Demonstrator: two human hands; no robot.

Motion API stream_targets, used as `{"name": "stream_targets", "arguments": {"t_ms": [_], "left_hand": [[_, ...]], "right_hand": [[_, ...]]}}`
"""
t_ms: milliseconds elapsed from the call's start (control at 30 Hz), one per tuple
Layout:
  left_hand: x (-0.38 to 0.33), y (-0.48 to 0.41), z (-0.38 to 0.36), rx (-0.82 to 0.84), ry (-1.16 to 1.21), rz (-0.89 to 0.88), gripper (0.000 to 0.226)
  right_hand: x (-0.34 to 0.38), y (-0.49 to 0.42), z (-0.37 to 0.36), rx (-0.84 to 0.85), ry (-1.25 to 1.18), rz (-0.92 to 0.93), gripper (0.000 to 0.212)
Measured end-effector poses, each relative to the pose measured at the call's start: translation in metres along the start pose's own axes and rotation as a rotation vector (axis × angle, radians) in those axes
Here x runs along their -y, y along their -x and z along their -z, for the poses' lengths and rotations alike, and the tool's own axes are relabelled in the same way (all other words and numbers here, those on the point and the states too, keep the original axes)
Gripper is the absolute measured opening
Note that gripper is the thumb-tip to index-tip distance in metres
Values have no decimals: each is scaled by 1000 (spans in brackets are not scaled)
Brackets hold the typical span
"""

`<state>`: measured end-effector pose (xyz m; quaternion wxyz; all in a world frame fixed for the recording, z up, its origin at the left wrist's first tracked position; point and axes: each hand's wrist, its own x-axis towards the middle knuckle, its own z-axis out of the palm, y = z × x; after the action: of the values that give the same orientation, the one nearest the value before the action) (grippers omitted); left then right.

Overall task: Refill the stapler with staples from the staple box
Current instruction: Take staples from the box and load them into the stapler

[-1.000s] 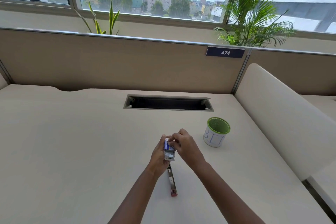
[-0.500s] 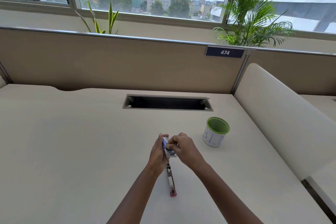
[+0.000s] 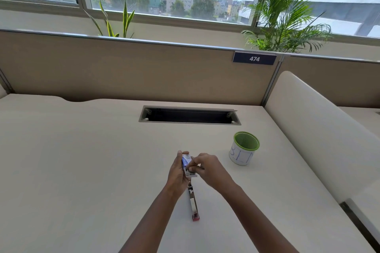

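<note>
The work surface is a pale cream desk [image 3: 82, 170] backed by a tan partition panel [image 3: 123, 72] that carries a dark plate reading 474 [image 3: 254, 58]. Windows and potted plants stand beyond the panel. A rectangular cable slot [image 3: 189, 115] is cut into the desk near the panel.

All positions below are given relative to the staple box [image 3: 186, 162].

The staple box is a small blue-and-white carton, held above the desk on the near side of the cable slot. Its grey inner tray [image 3: 191, 173] protrudes from the end nearest me.

My left hand [image 3: 177, 172] is on the left side of the box. Its fingers are curled around the carton, with the thumb tip at the far top corner. The grip is closed on the box.

My right hand [image 3: 209, 168] is on the right side of the box. Its fingertips [image 3: 195, 163] are bunched together and pressed against the tray end. I cannot tell whether they pinch staples or only the tray.

The stapler [image 3: 193, 201] lies flat on the desk directly below the box, on the side towards me. Its metal channel runs lengthwise, ending in a red tip [image 3: 195, 217] nearest me. Neither hand touches it.

A white cup with a green rim [image 3: 244, 149] stands upright to the right of the box, well apart from my right hand.
</note>
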<state>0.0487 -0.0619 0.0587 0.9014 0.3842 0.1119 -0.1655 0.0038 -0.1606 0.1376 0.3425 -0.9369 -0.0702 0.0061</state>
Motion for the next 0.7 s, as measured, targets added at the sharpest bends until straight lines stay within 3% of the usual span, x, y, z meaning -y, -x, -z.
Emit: {"name": "stream_targets", "arguments": {"t_ms": [200, 533, 700], "left_hand": [[3, 2, 0, -11, -41, 13, 37], [-1, 4, 0, 32, -5, 10, 35], [-2, 5, 1, 26, -24, -2, 36]], "right_hand": [[-1, -1, 4, 106, 16, 7, 20], [1, 0, 5, 5, -86, 9, 15], [2, 3, 13, 101, -85, -61, 16]]}}
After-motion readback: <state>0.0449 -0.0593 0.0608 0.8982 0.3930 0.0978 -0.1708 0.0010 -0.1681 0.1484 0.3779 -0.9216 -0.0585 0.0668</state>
